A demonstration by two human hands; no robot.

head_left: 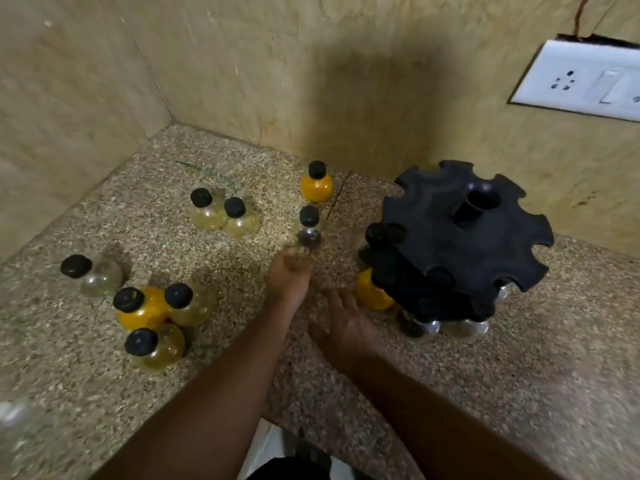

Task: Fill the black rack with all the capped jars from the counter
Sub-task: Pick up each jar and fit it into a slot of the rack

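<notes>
The black round rack (460,237) stands at the right on the counter, with several capped jars hanging in its lower slots, among them an orange one (370,294). A clear black-capped jar (309,232) stands mid-counter, and an orange jar (316,185) stands behind it. My left hand (289,275) reaches to the clear jar's base with its fingertips at it, not wrapped round it. My right hand (346,327) hovers with fingers spread, holding nothing, just left of the rack's orange jar. More capped jars stand loose on the left.
Two yellowish jars (223,216) stand at the back. A clear jar (100,277) and a cluster of three (156,317) stand at the left. Tiled walls close the corner behind. A white socket plate (581,81) is on the right wall. The counter's front edge (277,420) is near me.
</notes>
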